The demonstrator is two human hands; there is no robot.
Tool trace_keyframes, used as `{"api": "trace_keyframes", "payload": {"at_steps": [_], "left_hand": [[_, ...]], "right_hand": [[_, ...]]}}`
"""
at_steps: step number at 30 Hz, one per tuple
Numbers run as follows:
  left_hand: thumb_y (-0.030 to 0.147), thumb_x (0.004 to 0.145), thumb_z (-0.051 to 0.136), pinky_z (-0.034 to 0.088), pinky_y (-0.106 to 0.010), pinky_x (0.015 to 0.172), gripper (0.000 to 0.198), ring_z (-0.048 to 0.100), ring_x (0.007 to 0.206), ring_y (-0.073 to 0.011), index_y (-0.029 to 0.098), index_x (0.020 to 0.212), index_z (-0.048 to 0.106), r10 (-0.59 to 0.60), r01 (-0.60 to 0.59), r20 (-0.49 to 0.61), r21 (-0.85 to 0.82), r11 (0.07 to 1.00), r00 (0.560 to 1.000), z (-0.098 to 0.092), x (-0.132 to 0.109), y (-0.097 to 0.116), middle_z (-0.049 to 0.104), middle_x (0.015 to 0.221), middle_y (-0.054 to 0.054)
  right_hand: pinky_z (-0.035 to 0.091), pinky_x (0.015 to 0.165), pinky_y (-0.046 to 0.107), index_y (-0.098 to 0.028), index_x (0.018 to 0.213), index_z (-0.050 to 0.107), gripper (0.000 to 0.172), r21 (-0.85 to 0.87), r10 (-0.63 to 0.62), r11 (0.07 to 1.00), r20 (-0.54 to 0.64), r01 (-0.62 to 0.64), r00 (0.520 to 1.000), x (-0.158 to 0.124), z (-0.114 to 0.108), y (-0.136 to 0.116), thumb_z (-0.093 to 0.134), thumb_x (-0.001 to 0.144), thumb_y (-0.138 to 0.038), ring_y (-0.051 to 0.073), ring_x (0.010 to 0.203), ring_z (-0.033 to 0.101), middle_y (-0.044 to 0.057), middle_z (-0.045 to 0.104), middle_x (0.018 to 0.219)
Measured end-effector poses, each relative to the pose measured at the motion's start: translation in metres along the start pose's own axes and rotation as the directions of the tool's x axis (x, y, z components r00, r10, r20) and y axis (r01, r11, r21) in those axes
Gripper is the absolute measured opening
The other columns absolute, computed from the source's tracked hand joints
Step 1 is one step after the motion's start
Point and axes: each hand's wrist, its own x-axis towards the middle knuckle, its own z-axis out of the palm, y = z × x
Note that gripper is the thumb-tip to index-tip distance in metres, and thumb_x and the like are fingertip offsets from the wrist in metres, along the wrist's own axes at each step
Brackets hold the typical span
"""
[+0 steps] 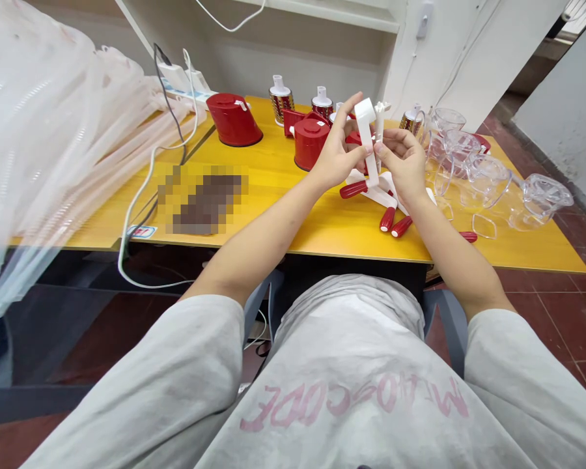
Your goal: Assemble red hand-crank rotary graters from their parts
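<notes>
Above the yellow table (pixel 273 215), my left hand (pixel 336 155) and my right hand (pixel 404 163) together hold a white plastic crank handle (pixel 367 133) upright. The fingers of both hands are closed on it, left from the left side, right pinching near its middle. A thin white piece (pixel 379 117) stands just behind it, by my right fingers. Under my hands lie several white crank handles with red grips (pixel 388 218). A red grater body (pixel 308 142) stands just left of my left hand.
A red dome-shaped part (pixel 233 119) and metal drum blades (pixel 280 99) stand at the back. Several clear plastic hoppers (pixel 488 182) fill the table's right side. A power strip (pixel 183 81) with cables and clear plastic bags (pixel 39 150) lie at the left.
</notes>
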Motion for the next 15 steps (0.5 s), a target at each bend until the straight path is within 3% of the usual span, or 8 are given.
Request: {"api": "trace_keyframes", "payload": {"at_steps": [3,7,12,15], "left_hand": [[0.069,0.094,0.097,0.079,-0.054,0.093,0.126,0.089,0.133,-0.0427,0.044,0.201,0.035,-0.014,0.013,-0.03,-0.017,1.0,0.999,-0.003,0.003,-0.007,0.081,0.166,-0.017],[0.074,0.09,0.092,0.078,-0.06,0.097,0.125,0.084,0.144,-0.0453,0.041,0.2,0.04,-0.073,0.071,-0.067,-0.028,0.997,0.995,-0.006,0.006,-0.004,0.086,0.162,-0.014],[0.095,0.089,0.079,0.075,-0.063,0.111,0.109,0.08,0.148,-0.0395,0.061,0.188,0.049,-0.17,0.169,-0.033,-0.044,0.985,0.985,-0.003,0.005,0.006,0.097,0.137,0.005],[0.097,0.089,0.078,0.076,-0.059,0.106,0.107,0.082,0.148,-0.039,0.057,0.186,0.054,-0.163,0.161,-0.046,-0.054,0.986,0.986,-0.003,0.006,0.001,0.098,0.133,0.004]], "right_hand": [[0.082,0.121,0.055,-0.032,0.142,0.077,0.084,0.011,-0.01,1.0,0.008,0.01,1.0,0.0,-0.001,0.0,0.096,0.096,-0.099,0.03,0.132,0.092,0.01,0.09,0.138],[0.082,0.119,0.056,-0.031,0.142,0.077,0.084,0.009,0.006,1.0,0.009,-0.006,1.0,0.0,0.0,-0.006,0.093,0.097,-0.1,0.03,0.131,0.091,0.009,0.09,0.134],[0.08,0.123,0.055,-0.03,0.138,0.079,0.084,-0.026,-0.026,0.999,0.003,0.026,1.0,-0.001,0.004,-0.017,0.091,0.097,-0.102,0.03,0.129,0.091,0.008,0.089,0.132],[0.079,0.119,0.054,-0.031,0.142,0.08,0.089,-0.074,-0.028,0.997,0.022,0.03,0.999,-0.003,0.007,-0.026,0.087,0.096,-0.107,0.029,0.124,0.09,0.007,0.088,0.125]]}}
